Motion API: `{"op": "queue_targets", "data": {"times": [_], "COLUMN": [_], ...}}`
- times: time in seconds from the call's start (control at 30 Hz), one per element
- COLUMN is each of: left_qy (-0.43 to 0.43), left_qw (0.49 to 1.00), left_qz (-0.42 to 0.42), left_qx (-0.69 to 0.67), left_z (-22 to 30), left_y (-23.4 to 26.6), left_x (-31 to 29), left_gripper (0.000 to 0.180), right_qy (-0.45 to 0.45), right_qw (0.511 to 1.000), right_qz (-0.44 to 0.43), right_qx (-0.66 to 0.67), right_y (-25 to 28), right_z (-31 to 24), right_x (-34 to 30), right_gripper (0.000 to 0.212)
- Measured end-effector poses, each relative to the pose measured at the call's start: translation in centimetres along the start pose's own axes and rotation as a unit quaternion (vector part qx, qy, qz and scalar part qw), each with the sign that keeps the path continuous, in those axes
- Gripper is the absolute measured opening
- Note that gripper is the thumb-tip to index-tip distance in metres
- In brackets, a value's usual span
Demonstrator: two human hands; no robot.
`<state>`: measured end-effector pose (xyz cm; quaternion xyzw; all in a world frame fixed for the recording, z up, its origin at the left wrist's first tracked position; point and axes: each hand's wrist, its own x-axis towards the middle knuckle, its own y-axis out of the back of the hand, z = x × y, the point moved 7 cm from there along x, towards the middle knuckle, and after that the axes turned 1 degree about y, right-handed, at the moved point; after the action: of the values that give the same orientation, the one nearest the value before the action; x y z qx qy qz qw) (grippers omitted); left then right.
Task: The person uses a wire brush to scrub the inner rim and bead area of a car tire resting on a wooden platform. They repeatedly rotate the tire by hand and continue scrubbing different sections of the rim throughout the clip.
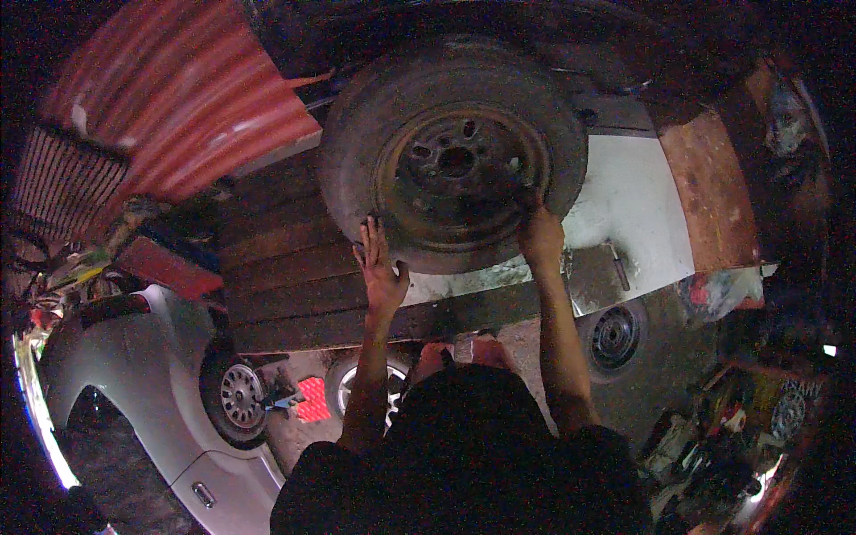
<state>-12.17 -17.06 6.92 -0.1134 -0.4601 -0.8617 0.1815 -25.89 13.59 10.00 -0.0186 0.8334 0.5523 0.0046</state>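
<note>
A dark tire (352,152) on a rusty steel rim (392,169) lies on a workbench in front of me, the bolt holes and round hub opening facing up. My left hand (382,278) is open, its fingers stretched out against the tire's near left edge. On the near right side my right hand (540,239) is closed over the tire, its fingers reaching to the rim's edge. What it grips is too dark to make out. Right of the tire, a dark-handled tool (619,269) rests on a stained white sheet (629,192).
The bench has dark wooden planks (276,241) at left and a brown board (713,192) at right. Red corrugated metal (178,107) stands at the back left. A silver car (169,374) is at lower left. Another wheel (613,337) lies on the floor; clutter fills the lower right.
</note>
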Motion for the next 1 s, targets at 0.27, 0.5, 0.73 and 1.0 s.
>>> {"op": "queue_targets", "data": {"times": [0.27, 0.5, 0.73, 1.0], "left_qy": [-0.002, 0.033, -0.01, 0.01], "left_qw": [0.999, 0.998, 1.0, 1.0], "left_qz": [-0.024, -0.046, -0.008, -0.008], "left_qx": [-0.025, -0.017, -0.022, -0.004], "left_z": [2.3, 1.4, 0.6, 0.6], "left_y": [-0.6, 0.2, -0.8, -1.1], "left_x": [1.6, 0.8, 0.5, -0.3], "left_gripper": [0.092, 0.092, 0.092, 0.092], "right_qy": [0.21, 0.249, 0.306, 0.29], "right_qw": [0.976, 0.954, 0.95, 0.932], "right_qz": [0.035, 0.024, 0.021, 0.073], "right_qx": [-0.053, 0.163, -0.05, -0.205], "right_y": [-14.6, -8.8, -9.7, -5.9], "right_z": [2.6, -9.3, 2.2, 2.6], "right_x": [2.3, 0.6, 3.8, 5.9], "right_gripper": [0.058, 0.07, 0.044, 0.024]}}
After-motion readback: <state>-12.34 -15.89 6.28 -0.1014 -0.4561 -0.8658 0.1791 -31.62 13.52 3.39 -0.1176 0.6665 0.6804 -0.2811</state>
